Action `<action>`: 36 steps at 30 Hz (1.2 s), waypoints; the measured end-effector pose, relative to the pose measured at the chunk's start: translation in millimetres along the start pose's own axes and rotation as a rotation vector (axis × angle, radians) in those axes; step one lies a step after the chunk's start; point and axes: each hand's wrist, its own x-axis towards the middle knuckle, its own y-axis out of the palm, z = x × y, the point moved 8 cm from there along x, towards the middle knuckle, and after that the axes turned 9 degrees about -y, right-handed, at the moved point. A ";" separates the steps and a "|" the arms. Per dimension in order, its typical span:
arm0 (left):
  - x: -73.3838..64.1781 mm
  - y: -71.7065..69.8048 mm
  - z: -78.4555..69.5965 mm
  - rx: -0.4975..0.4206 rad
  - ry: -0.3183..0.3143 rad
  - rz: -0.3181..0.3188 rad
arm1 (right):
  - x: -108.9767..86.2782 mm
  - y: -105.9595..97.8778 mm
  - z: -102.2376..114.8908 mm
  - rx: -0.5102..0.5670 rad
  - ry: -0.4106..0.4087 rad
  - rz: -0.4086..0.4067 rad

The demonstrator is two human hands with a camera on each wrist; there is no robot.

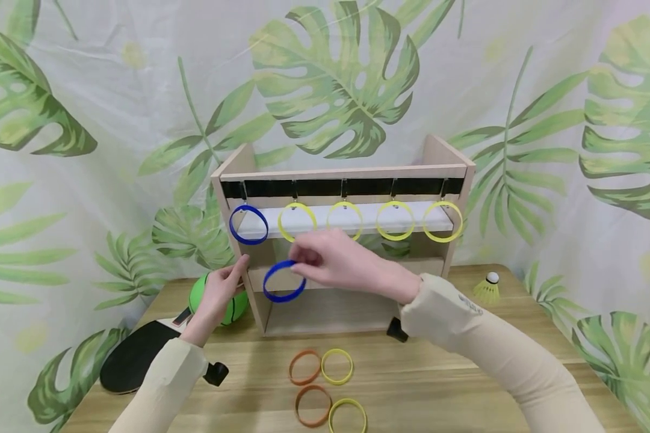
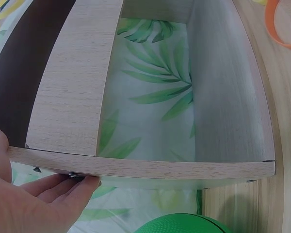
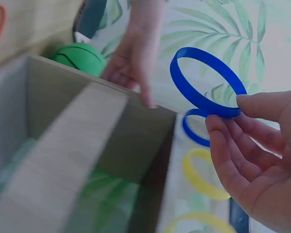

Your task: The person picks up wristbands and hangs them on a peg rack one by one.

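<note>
Blue is the ring (image 1: 284, 298) we see pinched between thumb and fingers of the right hand (image 1: 341, 258), before the wooden shelf (image 1: 325, 313); the left hand (image 1: 222, 294) grips the shelf's left side. Another blue ring (image 1: 251, 241) and four yellow rings (image 1: 395, 237) hang. We judge the hanging about half done: two orange rings (image 1: 304, 382) and two yellow ones (image 1: 338, 382) lie on the table (image 1: 411, 391).
</note>
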 end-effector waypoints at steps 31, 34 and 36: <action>1.1 -1.0 0.3 0.016 0.003 -0.008 | 97.7 -8.9 -28.4 -0.282 0.158 0.050; 1.8 -1.5 1.8 0.008 -0.001 -0.010 | 100.4 -6.8 -29.3 -0.297 0.172 0.068; 1.7 -2.3 2.5 0.010 0.000 -0.017 | 101.9 -5.2 -30.0 -0.305 0.176 0.076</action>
